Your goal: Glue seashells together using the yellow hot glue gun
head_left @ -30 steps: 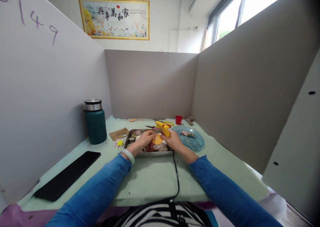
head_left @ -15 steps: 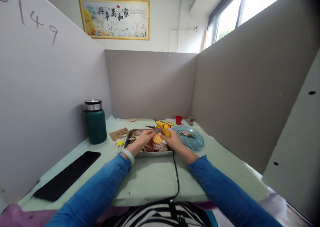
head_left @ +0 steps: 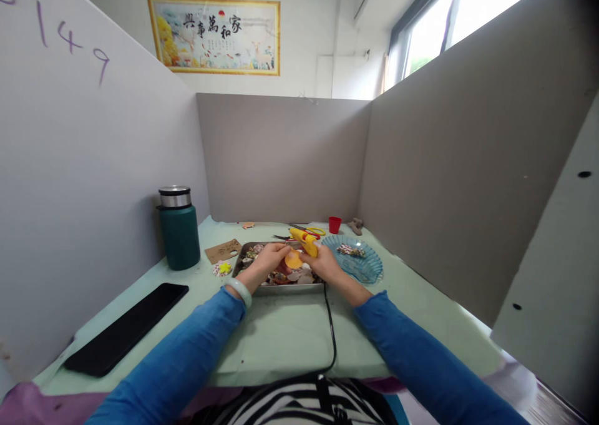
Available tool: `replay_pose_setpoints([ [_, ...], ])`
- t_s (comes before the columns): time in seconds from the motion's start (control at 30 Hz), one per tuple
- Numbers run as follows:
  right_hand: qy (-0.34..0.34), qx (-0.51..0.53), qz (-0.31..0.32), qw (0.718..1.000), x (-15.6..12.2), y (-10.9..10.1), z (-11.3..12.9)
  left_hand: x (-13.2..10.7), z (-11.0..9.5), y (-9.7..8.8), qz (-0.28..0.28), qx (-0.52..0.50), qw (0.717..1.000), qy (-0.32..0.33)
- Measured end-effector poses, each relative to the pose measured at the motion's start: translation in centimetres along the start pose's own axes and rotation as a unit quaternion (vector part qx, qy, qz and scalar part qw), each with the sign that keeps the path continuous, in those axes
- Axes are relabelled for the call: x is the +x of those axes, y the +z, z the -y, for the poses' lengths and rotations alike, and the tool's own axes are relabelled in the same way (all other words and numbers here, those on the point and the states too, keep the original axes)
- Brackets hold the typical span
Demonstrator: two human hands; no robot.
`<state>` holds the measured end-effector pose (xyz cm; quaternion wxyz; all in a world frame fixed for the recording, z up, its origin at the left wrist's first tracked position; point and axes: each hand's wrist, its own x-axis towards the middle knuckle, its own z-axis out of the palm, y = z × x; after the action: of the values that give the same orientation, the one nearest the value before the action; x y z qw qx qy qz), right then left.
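My left hand [head_left: 266, 264] is closed on an orange shell [head_left: 294, 259] and holds it over a metal tray [head_left: 276, 288] full of several small shells. My right hand [head_left: 325, 264] grips a yellow glue gun [head_left: 304, 239] with its nozzle close to the shell's upper edge. The gun's black cord [head_left: 331, 328] runs back across the green table cover toward my body. A pale bangle sits on my left wrist.
A blue glass plate [head_left: 362, 266] with a small decorated piece lies right of the tray. A green flask [head_left: 178, 228] and a black phone [head_left: 124, 328] are at the left. Scissors [head_left: 311, 229], a red cup [head_left: 334, 224] and a brown card tag [head_left: 223, 250] lie behind. Grey partitions enclose the table.
The orange shell has shifted slightly up and left in my left hand, closer to the glue gun's nozzle. Both arms stay almost in place.
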<state>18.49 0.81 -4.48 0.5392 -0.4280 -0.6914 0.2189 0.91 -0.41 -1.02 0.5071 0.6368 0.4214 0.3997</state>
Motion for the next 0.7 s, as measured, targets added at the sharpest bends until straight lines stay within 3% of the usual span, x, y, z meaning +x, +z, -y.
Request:
replay_pose_setpoints([
  [0.27, 0.021, -0.032, -0.020, 0.999, 0.0, 0.0, 0.2, 0.6, 0.9, -0.3, 0.032, 0.004, 0.999, 0.003],
  [0.7, 0.018, 0.001, 0.032, 0.999, -0.6, -0.3, 1.8, 0.4, 0.2, -0.1, -0.030, 0.027, 0.999, 0.003],
])
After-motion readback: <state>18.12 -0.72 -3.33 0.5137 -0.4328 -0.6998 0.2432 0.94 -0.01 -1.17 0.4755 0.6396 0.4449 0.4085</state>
